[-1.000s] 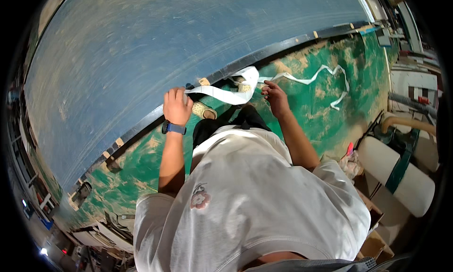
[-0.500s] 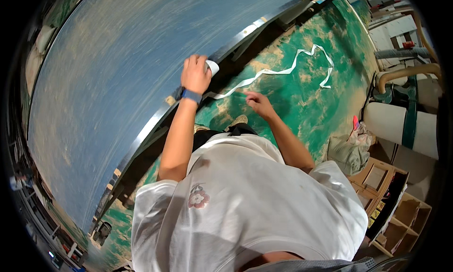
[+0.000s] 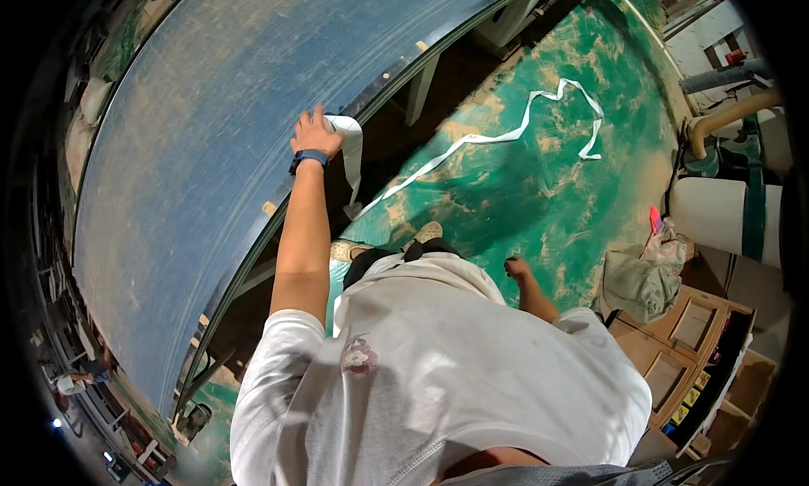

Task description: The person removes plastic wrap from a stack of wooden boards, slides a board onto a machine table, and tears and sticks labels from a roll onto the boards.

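One left hand pins white strip at panel edge.

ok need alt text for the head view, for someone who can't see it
Seen from above, a person in a white shirt presses the left hand on the end of a white strip at the edge of a large blue-grey panel. The strip hangs down and trails across the green floor. The right hand hangs free, holding nothing.

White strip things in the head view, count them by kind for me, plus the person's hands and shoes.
Long white strip trailing over the green floor: 1
Bare hands, left hand on the strip's end, right hand free: 2
Tan shoes: 2
Total: 5
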Demonstrator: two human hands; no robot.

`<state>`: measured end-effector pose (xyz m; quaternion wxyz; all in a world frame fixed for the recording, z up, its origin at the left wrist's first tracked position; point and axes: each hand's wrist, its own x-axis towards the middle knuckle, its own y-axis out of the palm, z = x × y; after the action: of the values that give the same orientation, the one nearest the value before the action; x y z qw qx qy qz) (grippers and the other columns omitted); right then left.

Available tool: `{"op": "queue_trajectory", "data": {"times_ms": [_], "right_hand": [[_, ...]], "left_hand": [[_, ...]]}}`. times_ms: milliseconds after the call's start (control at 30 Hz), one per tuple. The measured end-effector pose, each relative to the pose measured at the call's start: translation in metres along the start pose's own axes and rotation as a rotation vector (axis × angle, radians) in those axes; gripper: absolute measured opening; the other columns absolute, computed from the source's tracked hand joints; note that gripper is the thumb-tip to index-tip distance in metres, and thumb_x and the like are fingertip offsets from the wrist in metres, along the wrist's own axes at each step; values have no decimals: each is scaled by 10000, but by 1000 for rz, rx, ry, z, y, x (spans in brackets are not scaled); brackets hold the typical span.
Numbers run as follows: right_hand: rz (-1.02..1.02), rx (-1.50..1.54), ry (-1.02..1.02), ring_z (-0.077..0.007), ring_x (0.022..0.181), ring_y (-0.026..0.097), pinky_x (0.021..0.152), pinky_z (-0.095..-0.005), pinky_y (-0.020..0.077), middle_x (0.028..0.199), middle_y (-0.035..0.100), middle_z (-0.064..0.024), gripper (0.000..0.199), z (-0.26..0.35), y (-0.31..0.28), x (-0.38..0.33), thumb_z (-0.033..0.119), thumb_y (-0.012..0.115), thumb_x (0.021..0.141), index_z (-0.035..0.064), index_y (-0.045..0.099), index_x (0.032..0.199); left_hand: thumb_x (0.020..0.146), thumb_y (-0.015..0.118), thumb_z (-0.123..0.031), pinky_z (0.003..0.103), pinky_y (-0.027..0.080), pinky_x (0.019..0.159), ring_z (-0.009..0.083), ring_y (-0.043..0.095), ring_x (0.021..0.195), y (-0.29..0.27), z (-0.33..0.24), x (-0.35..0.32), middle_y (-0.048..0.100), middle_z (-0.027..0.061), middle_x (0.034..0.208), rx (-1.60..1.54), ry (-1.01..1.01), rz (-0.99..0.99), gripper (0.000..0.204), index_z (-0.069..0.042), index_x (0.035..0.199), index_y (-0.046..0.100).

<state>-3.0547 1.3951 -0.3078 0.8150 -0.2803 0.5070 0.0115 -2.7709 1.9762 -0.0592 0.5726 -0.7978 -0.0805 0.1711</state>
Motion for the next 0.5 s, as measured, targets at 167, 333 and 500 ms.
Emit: {"op": "queue_trajectory", "data": {"times_ms": [167, 333, 500], "right_hand": [[10, 51, -237, -178, 620, 560, 591, -304, 472, 743, 616, -89, 308, 71, 4, 26, 114, 559, 794, -10, 639, 1064], [103, 61, -449, -157, 698, 580, 660, -280, 470, 824, 641, -61, 366, 167, 9, 27, 152, 569, 778, 16, 632, 1112], [158, -158, -443, -208, 791, 648, 708, -313, 500, 951, 678, -145, 428, 273, 43, -16, 144, 556, 786, -8, 592, 1185]], "left_hand": [[754, 628, -394, 507, 344, 1008, 348, 383, 1283, 11, 20, -31, 400, 164, 1396, -43, 6, -392, 676, -146, 1357, 450], [750, 646, -273, 491, 388, 943, 379, 476, 1151, 38, 48, -110, 502, 194, 1255, -201, -61, -722, 514, -47, 1201, 547], [798, 626, -291, 494, 338, 997, 352, 433, 1209, 60, 134, -175, 483, 179, 1280, -21, -381, -742, 508, -46, 1231, 527]]}}
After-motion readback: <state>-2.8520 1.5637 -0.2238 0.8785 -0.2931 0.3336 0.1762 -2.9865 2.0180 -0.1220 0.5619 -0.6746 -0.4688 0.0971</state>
